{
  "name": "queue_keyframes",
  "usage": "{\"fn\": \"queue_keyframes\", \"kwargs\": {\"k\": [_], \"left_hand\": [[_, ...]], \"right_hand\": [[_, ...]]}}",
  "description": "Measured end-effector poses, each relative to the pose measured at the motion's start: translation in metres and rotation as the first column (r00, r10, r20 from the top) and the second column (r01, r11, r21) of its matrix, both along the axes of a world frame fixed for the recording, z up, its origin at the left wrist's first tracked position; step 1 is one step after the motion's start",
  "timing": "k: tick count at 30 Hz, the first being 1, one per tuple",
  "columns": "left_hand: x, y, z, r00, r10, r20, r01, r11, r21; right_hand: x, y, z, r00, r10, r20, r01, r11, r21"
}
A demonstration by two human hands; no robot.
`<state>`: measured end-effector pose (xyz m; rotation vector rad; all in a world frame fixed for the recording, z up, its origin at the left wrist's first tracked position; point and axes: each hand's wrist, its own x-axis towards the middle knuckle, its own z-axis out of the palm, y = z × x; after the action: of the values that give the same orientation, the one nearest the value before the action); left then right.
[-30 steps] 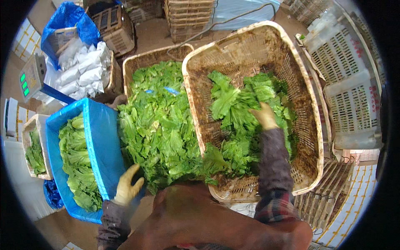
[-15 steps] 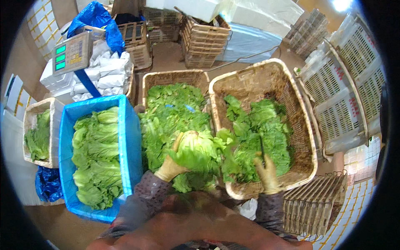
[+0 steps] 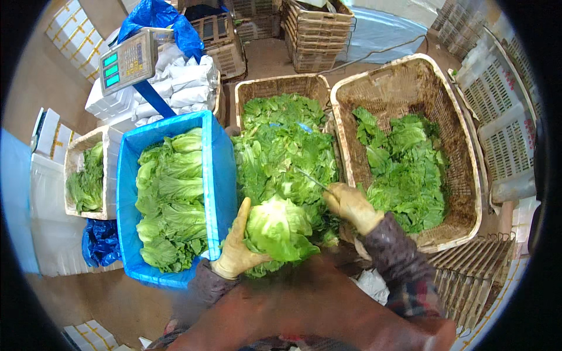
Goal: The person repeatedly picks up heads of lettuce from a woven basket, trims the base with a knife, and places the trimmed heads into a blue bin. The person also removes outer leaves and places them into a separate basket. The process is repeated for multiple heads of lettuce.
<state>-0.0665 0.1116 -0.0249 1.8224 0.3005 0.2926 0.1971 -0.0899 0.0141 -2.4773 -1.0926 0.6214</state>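
My left hand (image 3: 235, 250), in a pale glove, cups a leafy green lettuce head (image 3: 280, 225) from its left side, close to my body. Its pale base faces up. Just right of and beyond it, my right hand (image 3: 353, 207), gloved too, is closed around a knife (image 3: 312, 179), whose thin blade points up and left over the heap of lettuce (image 3: 284, 149). That heap fills the middle crate (image 3: 243, 88). Loose green leaves (image 3: 404, 175) lie in the larger, dirt-stained crate (image 3: 471, 181) on the right.
Left of the heap stands a blue-lined box (image 3: 221, 175) with lettuce heads laid in a row. Behind it are a scale display (image 3: 126, 63) and white packages (image 3: 190, 85). A small white crate (image 3: 108, 169) sits far left. Stacked crates (image 3: 316, 38) stand at the back.
My right hand, with the knife, has moved left from the right crate to beside the heap. My left hand has brought the lettuce head nearer my body. The whole view has shifted.
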Motion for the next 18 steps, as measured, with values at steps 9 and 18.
{"fn": "queue_keyframes", "kwargs": {"k": [9, 18], "left_hand": [[0.087, 0.015, 0.015, 0.859, -0.191, -0.474, -0.018, 0.916, -0.401], [0.129, 0.004, 0.001, 0.811, -0.525, -0.257, 0.464, 0.846, -0.263]], "right_hand": [[-0.018, -0.032, -0.033, 0.337, 0.132, -0.932, 0.277, 0.932, 0.232], [-0.007, -0.05, -0.042, 0.331, 0.216, -0.919, 0.252, 0.918, 0.307]]}}
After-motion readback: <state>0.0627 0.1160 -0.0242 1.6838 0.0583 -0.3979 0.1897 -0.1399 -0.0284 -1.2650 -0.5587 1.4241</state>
